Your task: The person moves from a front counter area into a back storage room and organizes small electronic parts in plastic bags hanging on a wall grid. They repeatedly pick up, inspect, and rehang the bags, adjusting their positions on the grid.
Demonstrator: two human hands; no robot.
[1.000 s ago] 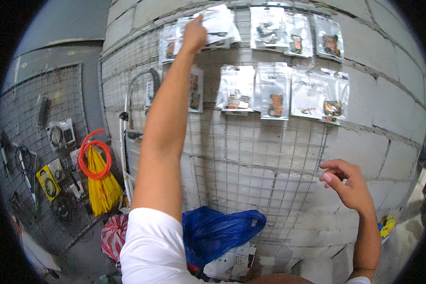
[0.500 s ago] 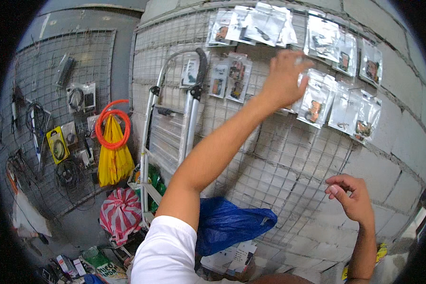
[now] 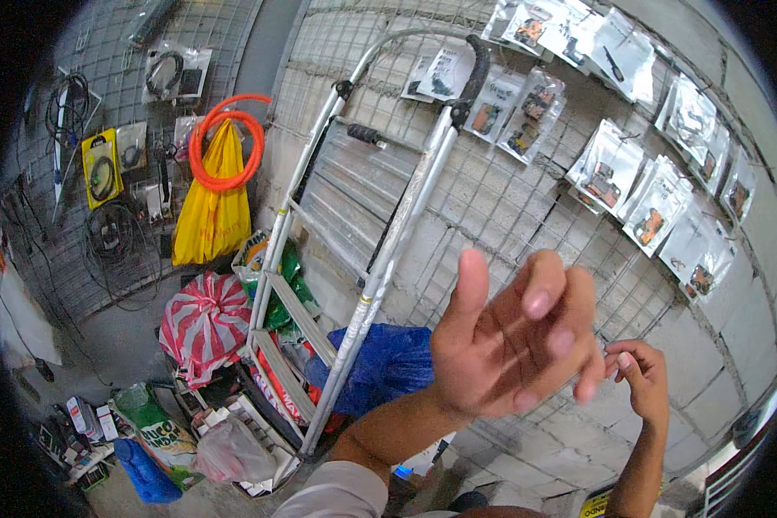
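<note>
My left hand (image 3: 518, 337) is raised in the middle of the view, palm toward me. Its fingers are apart and loosely bent, with nothing in them. Just to its right hovers my right hand (image 3: 641, 375), fingers half curled and pointing left; no object shows in it. Beyond both hands, a wire grid panel (image 3: 483, 229) stands against a block wall. Small clear packets with orange and black parts hang from it, such as one packet (image 3: 609, 173) above my hands and another packet (image 3: 656, 216) beside it. Neither hand touches them.
A folded metal stepladder (image 3: 380, 259) leans left of my hands, a blue plastic bag (image 3: 384, 367) behind it. Further left are an orange hose coil (image 3: 252, 142), a yellow bag (image 3: 211, 216), a red-and-white striped bag (image 3: 203, 324) and a second grid panel (image 3: 160, 112) with cables.
My left hand has come down from the hanging packets and turned palm toward me. The view has shifted left and down, showing more of the ladder and floor items.
</note>
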